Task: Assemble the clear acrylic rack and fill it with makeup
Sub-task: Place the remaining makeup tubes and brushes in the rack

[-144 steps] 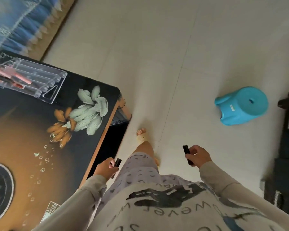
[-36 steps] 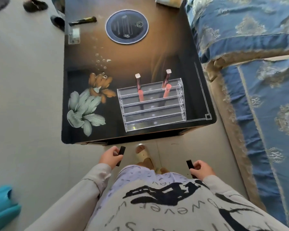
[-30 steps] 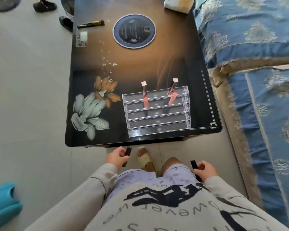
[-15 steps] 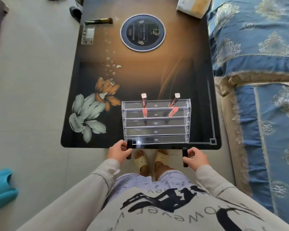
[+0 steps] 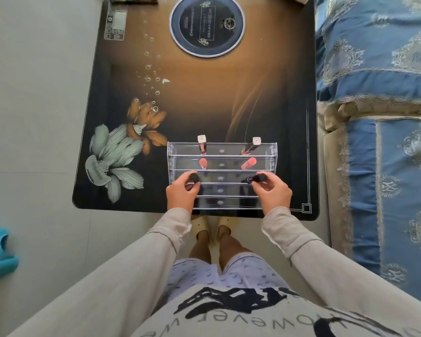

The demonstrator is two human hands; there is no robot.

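In the head view the filling step is in hand: the assembled clear acrylic rack (image 5: 220,156) stands at the six-o'clock edge of the table (image 5: 204,105), with two pale-capped tubes (image 5: 201,142) along its twelve-o'clock side. The left hand (image 5: 180,194) pinches a black lipstick (image 5: 194,177) at the rack's nine o'clock, and the right hand (image 5: 274,193) grasps a tilted second lipstick (image 5: 257,178) at three o'clock, both over the middle row. Next, I judge, each wants lowering upright into that row, then letting go.

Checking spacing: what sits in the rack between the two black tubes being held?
Nothing. Head view: the acrylic rack row between the left tube and the right tube is bare except a small mark.
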